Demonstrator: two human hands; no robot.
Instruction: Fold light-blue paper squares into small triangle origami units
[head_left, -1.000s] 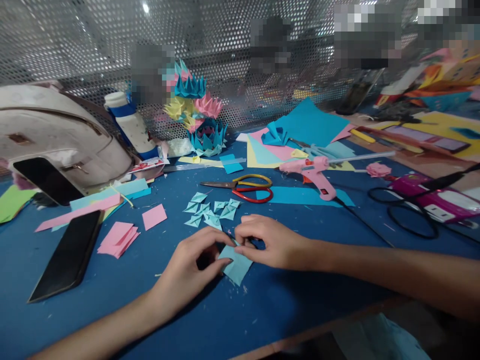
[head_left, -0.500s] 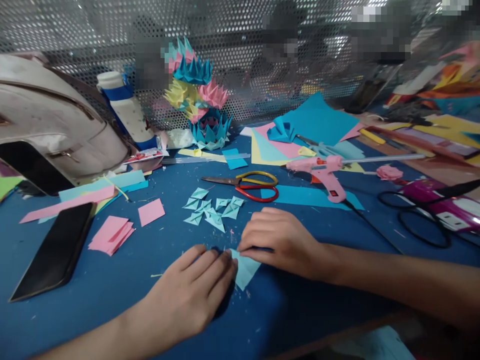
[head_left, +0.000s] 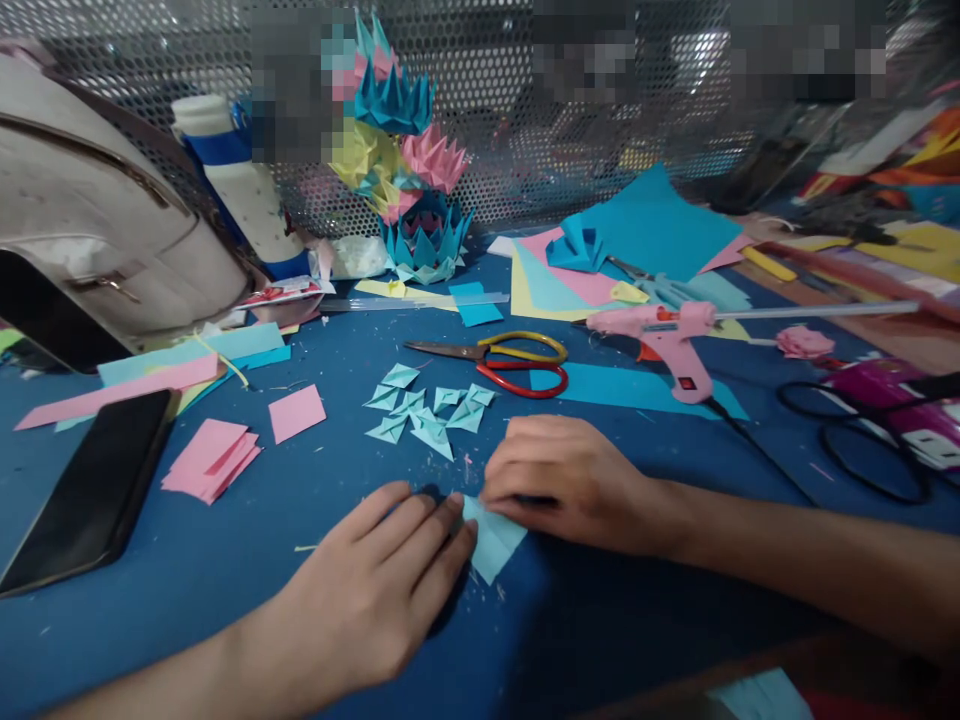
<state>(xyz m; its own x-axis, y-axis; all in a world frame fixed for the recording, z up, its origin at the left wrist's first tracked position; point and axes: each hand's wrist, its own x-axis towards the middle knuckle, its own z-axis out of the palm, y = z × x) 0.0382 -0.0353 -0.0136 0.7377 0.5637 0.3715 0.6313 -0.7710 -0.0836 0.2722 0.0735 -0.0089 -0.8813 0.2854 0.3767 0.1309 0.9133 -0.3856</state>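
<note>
A small light-blue paper square point(head_left: 496, 545) lies on the blue table between my hands, one corner toward me. My left hand point(head_left: 382, 575) presses its fingertips on the left side of the paper, fingers close together. At the paper's upper edge, my right hand point(head_left: 559, 485) has its fingers curled and pinched on it; the fingertips partly hide that edge. Just beyond my hands sit several small folded light-blue paper pieces point(head_left: 431, 428). Scissors point(head_left: 517, 362) with one yellow and one red handle lie behind those pieces.
A pink glue gun point(head_left: 675, 335) rests at right, its cord trailing toward me. Pink paper squares point(head_left: 210, 460) and a black phone point(head_left: 94, 485) lie at left. Paper flowers point(head_left: 427, 235) stand at the back by a bottle point(head_left: 244, 190) and a backpack point(head_left: 112, 200). A perforated metal panel point(head_left: 487, 120) closes the far side.
The camera view has shifted slightly, so the table things appear displaced. Both hands stay on the light-blue paper, with hardly any movement against it.
</note>
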